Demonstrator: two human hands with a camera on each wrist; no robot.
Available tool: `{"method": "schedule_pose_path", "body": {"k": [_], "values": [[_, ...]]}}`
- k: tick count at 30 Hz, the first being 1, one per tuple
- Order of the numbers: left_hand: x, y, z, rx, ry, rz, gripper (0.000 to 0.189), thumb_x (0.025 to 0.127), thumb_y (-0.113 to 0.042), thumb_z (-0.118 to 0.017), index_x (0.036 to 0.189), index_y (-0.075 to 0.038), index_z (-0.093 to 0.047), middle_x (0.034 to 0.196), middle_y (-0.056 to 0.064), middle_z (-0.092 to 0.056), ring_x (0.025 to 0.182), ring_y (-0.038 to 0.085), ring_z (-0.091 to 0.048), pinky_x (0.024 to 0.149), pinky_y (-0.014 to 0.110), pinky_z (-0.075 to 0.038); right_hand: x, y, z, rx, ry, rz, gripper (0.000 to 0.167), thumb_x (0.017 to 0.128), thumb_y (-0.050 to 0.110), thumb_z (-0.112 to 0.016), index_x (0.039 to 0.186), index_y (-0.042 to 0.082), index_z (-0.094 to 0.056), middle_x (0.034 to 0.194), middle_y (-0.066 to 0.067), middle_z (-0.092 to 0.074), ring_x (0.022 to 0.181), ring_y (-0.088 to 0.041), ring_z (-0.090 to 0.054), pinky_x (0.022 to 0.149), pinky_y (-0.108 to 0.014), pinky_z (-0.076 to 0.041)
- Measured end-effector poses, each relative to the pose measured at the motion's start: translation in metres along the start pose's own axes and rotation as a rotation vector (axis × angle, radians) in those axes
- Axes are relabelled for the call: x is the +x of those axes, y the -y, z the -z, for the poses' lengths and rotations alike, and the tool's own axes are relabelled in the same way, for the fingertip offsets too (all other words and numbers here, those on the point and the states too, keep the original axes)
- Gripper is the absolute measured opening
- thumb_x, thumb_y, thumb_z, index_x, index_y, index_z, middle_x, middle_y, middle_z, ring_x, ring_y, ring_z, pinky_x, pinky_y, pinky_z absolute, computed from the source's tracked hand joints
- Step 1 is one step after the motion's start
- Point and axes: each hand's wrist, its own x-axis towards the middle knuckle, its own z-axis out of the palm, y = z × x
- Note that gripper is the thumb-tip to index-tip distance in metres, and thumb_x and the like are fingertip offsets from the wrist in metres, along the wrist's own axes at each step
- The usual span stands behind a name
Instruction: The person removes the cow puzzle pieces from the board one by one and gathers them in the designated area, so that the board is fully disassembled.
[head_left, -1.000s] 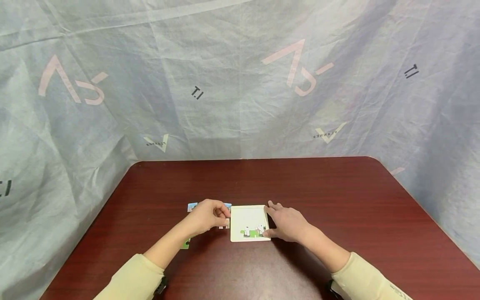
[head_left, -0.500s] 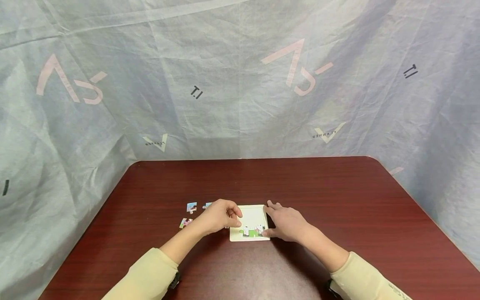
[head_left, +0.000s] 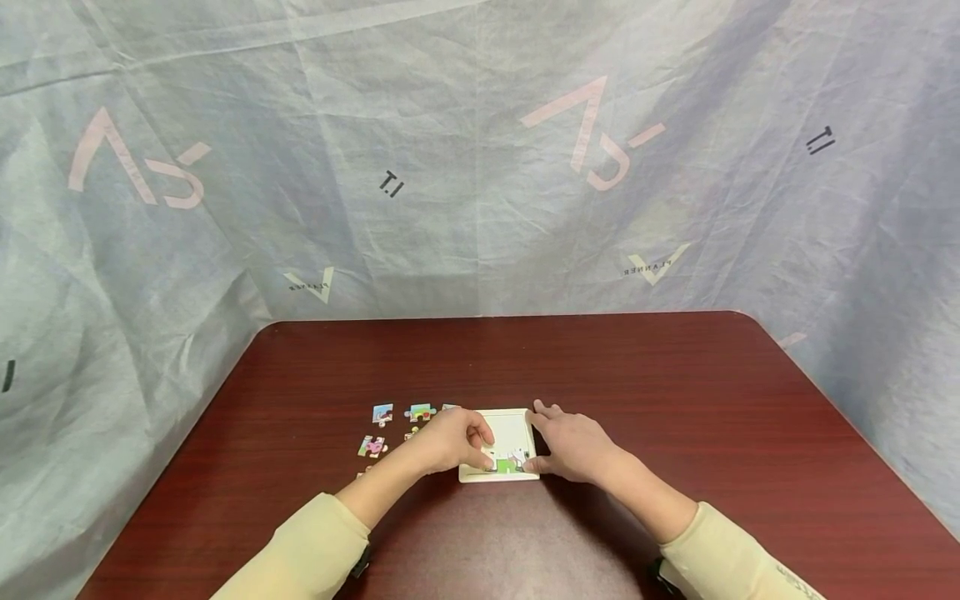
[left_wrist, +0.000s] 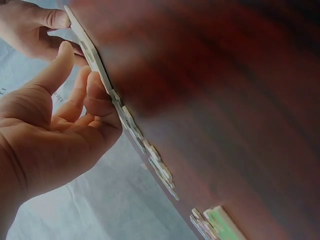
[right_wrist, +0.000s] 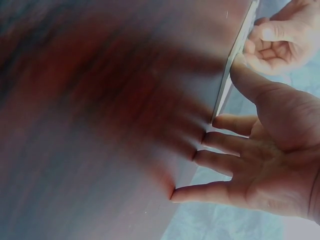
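A pale, shallow puzzle tray point(head_left: 510, 427) lies flat on the table between both hands. Along its near side sit jigsaw pieces point(head_left: 507, 467) with white shapes on green. My left hand point(head_left: 450, 442) reaches over the tray's left part, thumb tip right at the left of these pieces and partly covering them. In the left wrist view, its thumb point(left_wrist: 62, 60) stands apart from the loosely bent fingers, with nothing visible between. My right hand point(head_left: 577, 446) steadies the tray's right side: the thumb point(right_wrist: 242, 70) rests at the rim, and the other fingers spread straight onto the tabletop.
Several loose jigsaw pieces lie left of the tray, among them a blue one point(head_left: 382, 412), a green one point(head_left: 420, 412) and a pink one point(head_left: 372, 447). Others are partly behind the left forearm. A printed cloth point(head_left: 480, 167) hangs behind the dark red table point(head_left: 675, 375).
My left hand has moved right, from beside the tray to over its near left part, uncovering loose pieces behind it. The right hand has stayed at the tray's right side.
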Motion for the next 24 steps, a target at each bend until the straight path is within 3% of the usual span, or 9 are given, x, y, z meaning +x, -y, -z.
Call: {"method": "schedule_pose_path", "body": {"k": [13, 24], "values": [[0.0001, -0.0038, -0.0068, 0.112, -0.011, 0.014, 0.029, 0.070, -0.005, -0.092, 0.086, -0.008, -0.068, 0.072, -0.002, -0.050, 0.063, 0.011, -0.045, 0.057, 0.025, -0.039, 0.0008, 0.0001, -0.0014, -0.005, -0.002, -0.001, 0.077, 0.086, 0.042, -0.079, 0.142, -0.004, -0.053, 0.149, -0.028, -0.045, 0.132, -0.042, -0.050, 0.100, -0.054, -0.046], [-0.0026, -0.0082, -0.0090, 0.112, -0.015, 0.045, 0.025, 0.073, -0.003, -0.090, 0.082, -0.007, -0.068, 0.074, 0.001, -0.052, 0.065, 0.012, -0.046, 0.058, 0.025, -0.041, 0.0015, -0.0011, -0.0039, -0.008, 0.000, -0.010, 0.077, 0.086, 0.043, -0.079, 0.142, -0.003, -0.053, 0.150, -0.027, -0.045, 0.133, -0.041, -0.050, 0.101, -0.054, -0.046]]}}
